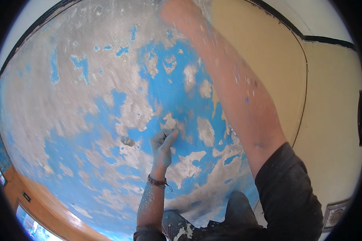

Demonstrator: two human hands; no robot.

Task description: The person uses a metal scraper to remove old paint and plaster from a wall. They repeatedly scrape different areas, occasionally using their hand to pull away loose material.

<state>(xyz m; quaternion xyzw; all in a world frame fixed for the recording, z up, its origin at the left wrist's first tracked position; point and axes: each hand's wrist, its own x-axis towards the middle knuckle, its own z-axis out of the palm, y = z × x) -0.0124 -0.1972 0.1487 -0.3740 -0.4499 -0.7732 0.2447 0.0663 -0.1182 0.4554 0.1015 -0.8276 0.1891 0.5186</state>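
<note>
A large wall (pixel 165 88) fills the view, its bright blue paint broken by patches of bare grey plaster. My left hand (pixel 163 145), grey with dust, is in front of the wall's middle, fingers curled and thumb raised, with nothing seen in it. A dark braided bracelet (pixel 157 181) circles that wrist. Up at the top edge is my right hand (pixel 182 11), its arm stretched across the wall. That hand looks closed but is blurred and cut off by the frame, so anything in it is hidden. Pale specks dot the right forearm.
Beige wall (pixel 265 56) adjoins the stripped area on the right, crossed by a thin dark cable (pixel 306 80). A dark trim line (pixel 326 39) runs along the top. At lower left are an orange-brown surface (pixel 40 193) and a bright window (pixel 32 225). A framed picture (pixel 334 215) is at lower right.
</note>
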